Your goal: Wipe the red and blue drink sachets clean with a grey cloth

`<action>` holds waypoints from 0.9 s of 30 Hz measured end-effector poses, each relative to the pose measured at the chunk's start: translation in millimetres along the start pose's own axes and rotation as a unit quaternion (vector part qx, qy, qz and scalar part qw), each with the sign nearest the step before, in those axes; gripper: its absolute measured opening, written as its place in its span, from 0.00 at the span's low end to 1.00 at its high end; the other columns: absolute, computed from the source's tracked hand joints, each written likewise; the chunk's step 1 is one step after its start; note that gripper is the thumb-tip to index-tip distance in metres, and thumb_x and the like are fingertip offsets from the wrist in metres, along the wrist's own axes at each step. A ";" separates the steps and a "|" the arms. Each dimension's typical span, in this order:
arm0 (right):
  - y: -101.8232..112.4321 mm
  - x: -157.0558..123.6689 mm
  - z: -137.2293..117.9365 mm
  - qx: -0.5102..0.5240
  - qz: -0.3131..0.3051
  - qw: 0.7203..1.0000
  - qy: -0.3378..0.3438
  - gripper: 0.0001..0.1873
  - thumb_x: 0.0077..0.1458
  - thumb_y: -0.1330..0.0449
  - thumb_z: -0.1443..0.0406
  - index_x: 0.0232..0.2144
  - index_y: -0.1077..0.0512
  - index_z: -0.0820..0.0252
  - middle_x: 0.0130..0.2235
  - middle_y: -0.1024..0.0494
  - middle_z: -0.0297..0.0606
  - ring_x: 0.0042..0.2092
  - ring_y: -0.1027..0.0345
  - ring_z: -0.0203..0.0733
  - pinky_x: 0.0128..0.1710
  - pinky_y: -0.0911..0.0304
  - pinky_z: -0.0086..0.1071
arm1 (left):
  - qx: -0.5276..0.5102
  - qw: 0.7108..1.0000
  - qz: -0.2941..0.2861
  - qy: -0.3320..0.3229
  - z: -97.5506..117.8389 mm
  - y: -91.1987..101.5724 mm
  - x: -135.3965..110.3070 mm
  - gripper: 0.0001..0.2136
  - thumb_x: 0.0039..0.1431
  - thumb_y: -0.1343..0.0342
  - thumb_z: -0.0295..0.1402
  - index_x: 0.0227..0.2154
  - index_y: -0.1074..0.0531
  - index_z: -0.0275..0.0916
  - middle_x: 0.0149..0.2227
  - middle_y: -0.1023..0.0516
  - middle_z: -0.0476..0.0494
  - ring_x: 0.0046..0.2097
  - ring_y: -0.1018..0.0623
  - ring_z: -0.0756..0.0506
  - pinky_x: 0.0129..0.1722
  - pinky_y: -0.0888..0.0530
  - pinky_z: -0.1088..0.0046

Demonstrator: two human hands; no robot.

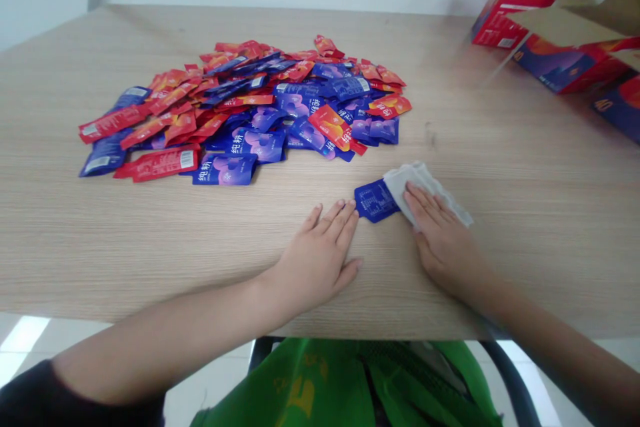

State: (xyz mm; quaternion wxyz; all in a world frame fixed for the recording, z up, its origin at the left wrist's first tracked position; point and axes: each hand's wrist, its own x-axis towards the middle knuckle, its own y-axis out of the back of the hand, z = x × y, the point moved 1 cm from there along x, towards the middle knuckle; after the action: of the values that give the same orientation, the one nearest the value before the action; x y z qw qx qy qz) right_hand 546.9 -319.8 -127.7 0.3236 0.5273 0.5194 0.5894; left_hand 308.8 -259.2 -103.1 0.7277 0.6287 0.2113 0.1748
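A single blue sachet [375, 201] lies on the table with its printed back facing up. My left hand [320, 253] rests flat beside it, fingers stretched out, fingertips at the sachet's left end. Under the outstretched fingers of my right hand [445, 243] is a folded white cloth or wipe [415, 180], pressed down over the sachet's right end. That end of the sachet is hidden. Beyond my hands spreads a heap of red sachets [165, 163] and blue sachets [225, 169], several layers deep.
At the back right stand open cardboard boxes, one red [510, 13] and another blue and red [555, 67], with flaps sticking up. A further blue box [623, 107] is cut off by the right edge. The wooden table [150, 240] ends just before my lap, and a wall rises behind it.
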 end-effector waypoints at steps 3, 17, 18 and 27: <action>1.3 -3.8 14.4 -0.006 0.007 0.998 -0.061 0.33 0.60 0.54 0.72 0.67 0.50 0.68 0.67 0.44 0.54 0.68 0.52 0.52 0.64 0.48 0.54 | 0.002 1.000 0.004 -0.001 -0.4 -0.3 -0.1 0.31 0.68 0.60 0.45 0.66 0.50 0.27 0.69 0.53 0.32 0.70 0.51 0.37 0.67 0.50 0.53; -5.3 25.9 -36.3 0.051 -0.001 0.988 0.147 0.31 0.56 0.56 0.75 0.62 0.41 0.76 0.65 0.41 0.54 0.68 0.55 0.47 0.65 0.47 0.49 | 0.000 1.000 0.017 -0.005 -0.4 -3.1 -2.3 0.32 0.68 0.60 0.45 0.66 0.50 0.26 0.69 0.50 0.30 0.70 0.50 0.36 0.67 0.50 0.51; -4.8 24.6 -25.5 0.042 0.001 0.990 0.134 0.30 0.56 0.56 0.75 0.62 0.41 0.76 0.65 0.41 0.54 0.68 0.54 0.47 0.65 0.48 0.48 | 0.000 1.000 0.020 -0.006 -0.6 -2.2 -2.8 0.32 0.68 0.60 0.45 0.66 0.51 0.26 0.69 0.51 0.30 0.70 0.50 0.36 0.67 0.50 0.51; -12.4 35.7 82.8 -0.004 0.006 1.000 -0.025 0.27 0.59 0.54 0.72 0.60 0.38 0.76 0.63 0.37 0.56 0.65 0.44 0.52 0.64 0.45 0.49 | 0.013 0.995 0.082 0.052 -13.2 20.9 35.5 0.17 0.68 0.58 0.43 0.45 0.30 0.37 0.49 0.27 0.38 0.49 0.28 0.38 0.47 0.29 0.59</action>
State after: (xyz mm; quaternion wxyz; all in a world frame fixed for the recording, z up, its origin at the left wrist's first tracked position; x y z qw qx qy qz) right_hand 615.8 -261.1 -137.3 0.3350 0.5440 0.5052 0.5803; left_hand 332.2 -226.5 -87.2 0.6908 0.6434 0.1988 0.2634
